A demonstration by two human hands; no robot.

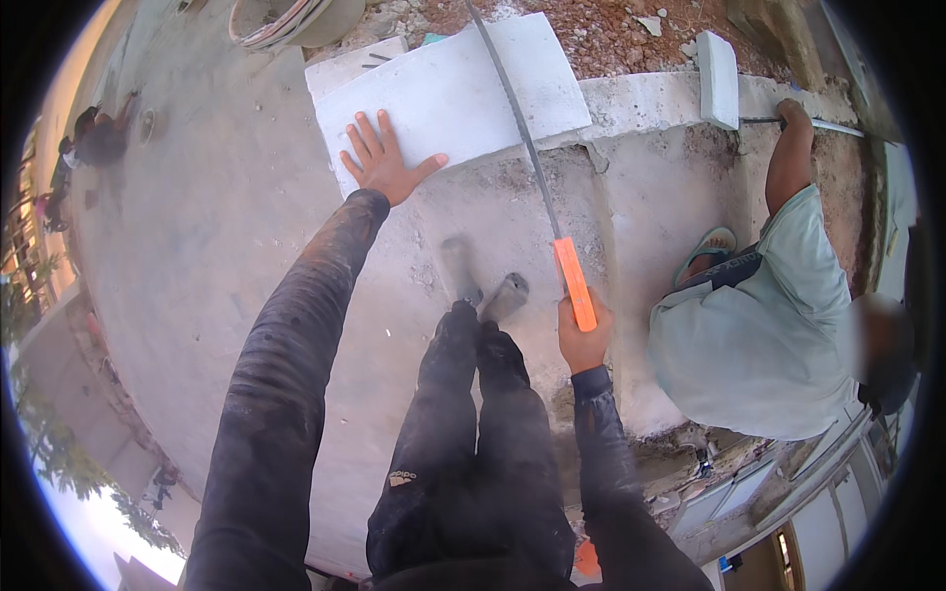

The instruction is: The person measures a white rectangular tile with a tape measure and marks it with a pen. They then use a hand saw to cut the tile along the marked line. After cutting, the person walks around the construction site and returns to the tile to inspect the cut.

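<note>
A large white block (448,94), like lightweight concrete, lies across a low grey ledge ahead of me. My left hand (387,169) presses flat on its near left part, fingers and thumb spread. The orange handle of a handsaw (574,281) is wrapped in my right hand (583,338), to the right of my feet. Its long, narrow dark blade runs up and away over the right part of the block, passing beyond the far edge. Whether the teeth have cut into the block cannot be made out.
Another person (759,325) sits close on the right, one hand on a thin metal bar near a smaller white block (718,81). Reddish rubble (626,39) lies beyond the ledge. A bucket (325,22) stands at the far left. More people are distant on the left.
</note>
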